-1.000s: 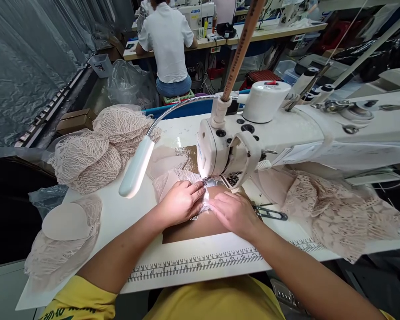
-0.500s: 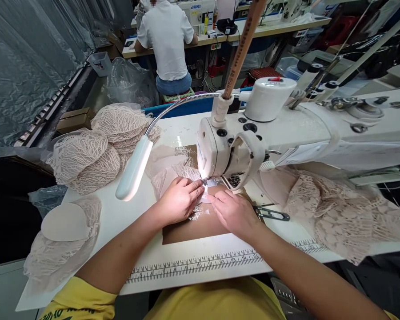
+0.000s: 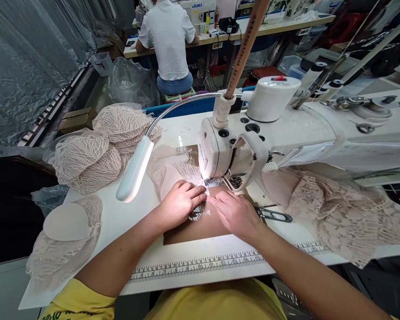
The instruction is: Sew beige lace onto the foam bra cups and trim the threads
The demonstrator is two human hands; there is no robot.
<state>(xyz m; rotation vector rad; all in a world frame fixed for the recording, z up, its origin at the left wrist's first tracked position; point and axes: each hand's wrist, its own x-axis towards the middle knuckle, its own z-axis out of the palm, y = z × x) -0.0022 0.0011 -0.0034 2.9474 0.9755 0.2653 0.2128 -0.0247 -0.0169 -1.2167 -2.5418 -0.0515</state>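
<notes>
A beige lace piece with a smooth cup-shaped panel [image 3: 169,178] lies under the head of a white sewing machine [image 3: 216,149], its edge running to the lit needle area. My left hand [image 3: 180,203] presses the fabric just in front of the needle, fingers together. Opposite it, my right hand [image 3: 236,212] has its fingers closed at the same fabric edge; the fingertips of both hands nearly meet. Beneath them is a brown sheet [image 3: 196,232] with shiny clear tape. Black thread snips [image 3: 276,215] lie right of my right hand. The exact grip is partly hidden by my fingers.
Stacked lace pieces [image 3: 86,155] sit at the back left, with another lace piece [image 3: 58,249] at the front left. A lamp [image 3: 135,171] arches over the table. Lace fabric [image 3: 346,213] lies at right. A ruler strip [image 3: 200,266] lines the front edge. A person [image 3: 168,42] sits beyond.
My left fingers have slid slightly toward me along the fabric, and more of the smooth panel shows behind them. My right hand stays nearly in place. The whole view has shifted a little.
</notes>
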